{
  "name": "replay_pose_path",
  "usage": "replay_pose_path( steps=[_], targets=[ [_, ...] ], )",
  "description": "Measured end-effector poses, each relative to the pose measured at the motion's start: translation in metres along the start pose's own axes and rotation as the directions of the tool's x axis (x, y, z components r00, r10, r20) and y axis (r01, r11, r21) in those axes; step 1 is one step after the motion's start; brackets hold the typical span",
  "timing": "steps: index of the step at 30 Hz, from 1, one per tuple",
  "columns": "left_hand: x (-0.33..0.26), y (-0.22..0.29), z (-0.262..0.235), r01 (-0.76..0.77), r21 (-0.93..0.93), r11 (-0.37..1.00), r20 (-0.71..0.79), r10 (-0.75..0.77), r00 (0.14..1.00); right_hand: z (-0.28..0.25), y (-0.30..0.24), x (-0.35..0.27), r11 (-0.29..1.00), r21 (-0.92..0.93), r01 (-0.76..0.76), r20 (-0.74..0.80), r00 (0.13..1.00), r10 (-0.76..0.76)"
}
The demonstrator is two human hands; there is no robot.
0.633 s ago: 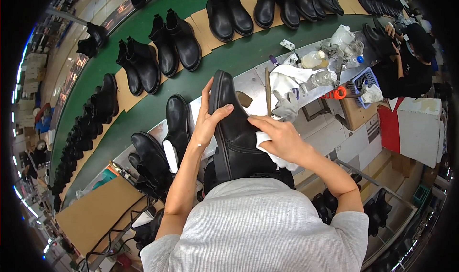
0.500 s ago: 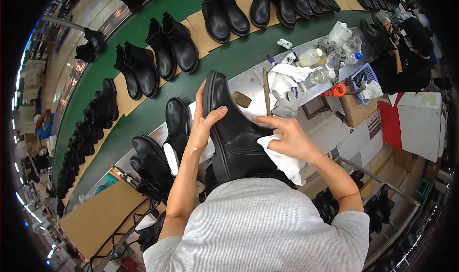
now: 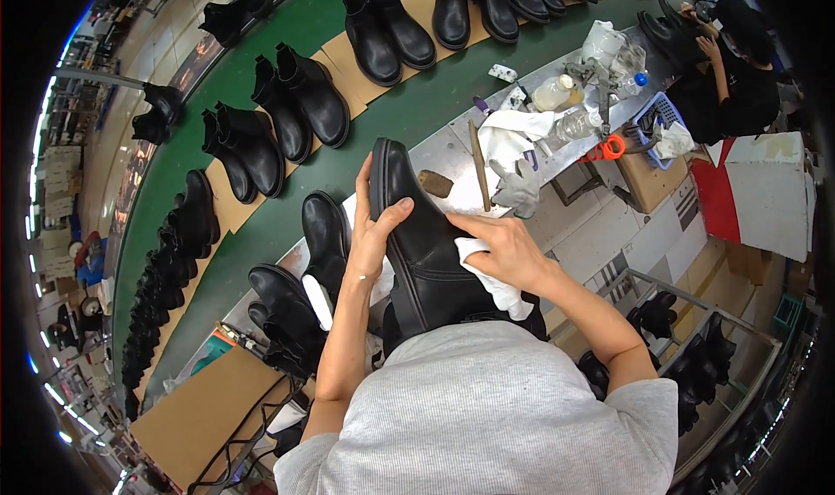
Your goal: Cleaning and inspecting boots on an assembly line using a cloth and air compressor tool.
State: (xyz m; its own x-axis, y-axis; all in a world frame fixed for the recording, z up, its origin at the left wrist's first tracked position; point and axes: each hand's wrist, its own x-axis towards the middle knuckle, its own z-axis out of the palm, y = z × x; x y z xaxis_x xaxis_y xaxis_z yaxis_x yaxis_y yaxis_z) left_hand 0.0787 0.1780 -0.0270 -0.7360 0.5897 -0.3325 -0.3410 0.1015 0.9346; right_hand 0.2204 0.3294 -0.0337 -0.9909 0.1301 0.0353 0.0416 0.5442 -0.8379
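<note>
A black leather ankle boot [image 3: 435,264] lies sideways against my body, its toe pointing away from me. My left hand [image 3: 372,234] grips it by the sole near the toe, thumb over the upper and fingers behind the sole. In my right hand [image 3: 503,250] is a white cloth [image 3: 500,293], bunched under the palm and hanging down. The index finger of that hand stretches out onto the boot's upper near the instep. More black boots [image 3: 325,230] stand just left of my left forearm.
Pairs of black boots [image 3: 313,95] line a curved green conveyor [image 3: 383,117] on brown card. The metal bench [image 3: 452,151] holds a brown block [image 3: 435,183], rags, bottles [image 3: 552,93] and a blue basket [image 3: 665,117]. A co-worker [image 3: 739,69] handles boots at the far right. Behind my right arm stands a boot rack [image 3: 696,304].
My right hand, with the cloth, has shifted left and slightly toward me along the boot's upper. My left hand keeps its grip. The whole view has turned slightly.
</note>
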Motion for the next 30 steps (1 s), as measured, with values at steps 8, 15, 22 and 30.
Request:
replay_pose_path(
  steps=[8,15,22,30],
  targets=[
    [-0.002,0.006,0.004,-0.01,-0.027,1.0,-0.002,0.01,1.0,0.008,-0.022,0.005,0.993,0.028,-0.112,-0.069,0.991,0.113],
    [-0.003,0.0,-0.002,-0.017,-0.024,1.0,-0.032,0.016,0.999,0.007,-0.01,0.005,0.986,0.087,-0.141,-0.053,0.988,0.146],
    [-0.001,-0.002,-0.006,0.022,-0.043,0.999,-0.07,-0.025,0.997,-0.004,-0.006,0.004,0.981,0.125,-0.151,0.022,0.988,0.15],
    [0.001,-0.033,-0.057,0.08,-0.341,0.937,-0.134,-0.132,0.982,-0.049,0.025,-0.001,0.897,0.361,-0.256,-0.091,0.947,0.307]
  ],
)
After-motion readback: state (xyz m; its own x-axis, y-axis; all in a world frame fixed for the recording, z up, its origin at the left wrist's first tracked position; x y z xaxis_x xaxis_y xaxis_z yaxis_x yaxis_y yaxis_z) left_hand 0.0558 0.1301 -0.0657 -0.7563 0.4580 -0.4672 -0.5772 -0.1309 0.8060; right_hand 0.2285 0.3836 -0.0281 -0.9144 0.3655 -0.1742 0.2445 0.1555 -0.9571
